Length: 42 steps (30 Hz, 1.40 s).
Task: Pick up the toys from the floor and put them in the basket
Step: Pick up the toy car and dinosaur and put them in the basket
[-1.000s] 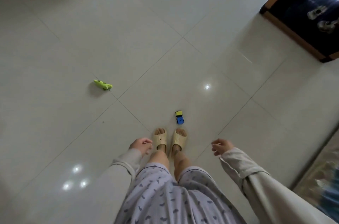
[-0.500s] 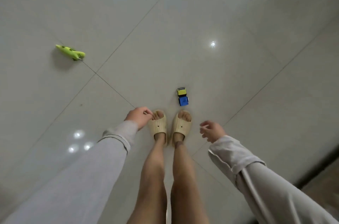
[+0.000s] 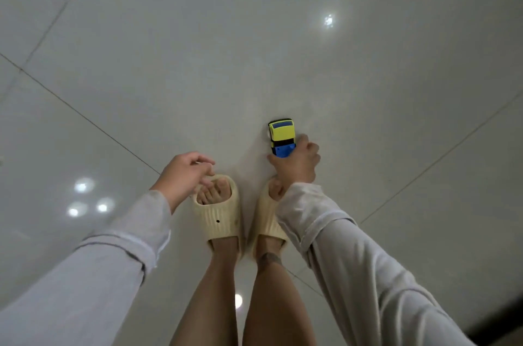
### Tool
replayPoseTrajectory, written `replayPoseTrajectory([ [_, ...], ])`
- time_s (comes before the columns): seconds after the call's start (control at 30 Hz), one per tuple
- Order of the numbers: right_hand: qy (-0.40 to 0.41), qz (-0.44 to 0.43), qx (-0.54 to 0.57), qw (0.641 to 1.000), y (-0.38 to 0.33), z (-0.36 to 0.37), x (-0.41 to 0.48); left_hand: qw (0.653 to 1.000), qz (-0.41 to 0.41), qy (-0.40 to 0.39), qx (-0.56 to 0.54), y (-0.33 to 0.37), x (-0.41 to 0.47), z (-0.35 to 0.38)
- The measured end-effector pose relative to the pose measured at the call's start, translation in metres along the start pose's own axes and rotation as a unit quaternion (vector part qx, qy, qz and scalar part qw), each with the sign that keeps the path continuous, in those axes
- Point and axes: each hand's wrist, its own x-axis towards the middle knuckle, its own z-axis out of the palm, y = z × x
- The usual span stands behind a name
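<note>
A small yellow and blue toy car [image 3: 281, 136] sits on the pale tiled floor just ahead of my right foot. My right hand [image 3: 297, 163] reaches down to it, thumb and fingers closed around its blue rear end. My left hand [image 3: 185, 174] hangs above my left foot with fingers loosely curled and holds nothing. No basket is in view, and the green toy seen earlier is out of frame.
My two feet in cream slippers [image 3: 219, 211] stand together below the hands. Glossy floor tiles [image 3: 254, 34] with dark grout lines and light reflections fill the view. A dark edge shows at the bottom right corner.
I have bent lower, so the floor looks closer. My right hand moved forward and closed on the toy car. The green toy has left the view on the left.
</note>
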Motion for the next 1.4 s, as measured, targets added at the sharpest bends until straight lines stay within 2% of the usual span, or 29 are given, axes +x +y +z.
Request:
replayPoseTrajectory([
  [0.03,0.045,-0.008,-0.019,0.999,-0.001,0.008,0.000,1.000,-0.003,-0.001,-0.005,0.000,0.004,0.003],
  [0.1,0.074,-0.015,-0.046,0.996,-0.003,0.012,-0.001,1.000,-0.003,-0.007,-0.001,0.000,0.009,0.007],
  [0.27,0.019,0.006,0.057,0.998,0.001,-0.027,-0.042,0.999,0.010,0.011,0.052,0.004,-0.032,-0.008],
  [0.5,-0.064,-0.019,0.168,0.983,-0.005,-0.150,-0.219,0.995,0.059,0.043,0.071,0.030,-0.193,-0.064],
  [0.7,-0.144,-0.029,0.161,0.976,0.009,-0.278,-0.374,0.994,0.047,0.088,0.037,0.026,-0.345,-0.101],
  [0.87,-0.155,-0.012,0.126,0.980,0.036,-0.345,-0.453,0.995,0.041,0.091,0.031,-0.009,-0.441,-0.108],
  [1.03,-0.109,-0.020,0.061,0.992,0.082,-0.384,-0.492,0.994,0.039,0.104,0.003,-0.048,-0.502,-0.109],
  [1.2,-0.067,-0.037,0.027,0.997,0.103,-0.412,-0.493,0.992,0.071,0.105,0.010,-0.073,-0.539,-0.092],
  [1.3,-0.069,-0.037,-0.003,0.997,0.097,-0.418,-0.486,0.992,0.058,0.110,0.000,-0.090,-0.549,-0.081],
  [1.4,-0.100,-0.049,-0.036,0.993,0.074,-0.420,-0.485,0.990,0.011,0.131,-0.054,-0.107,-0.550,-0.075],
])
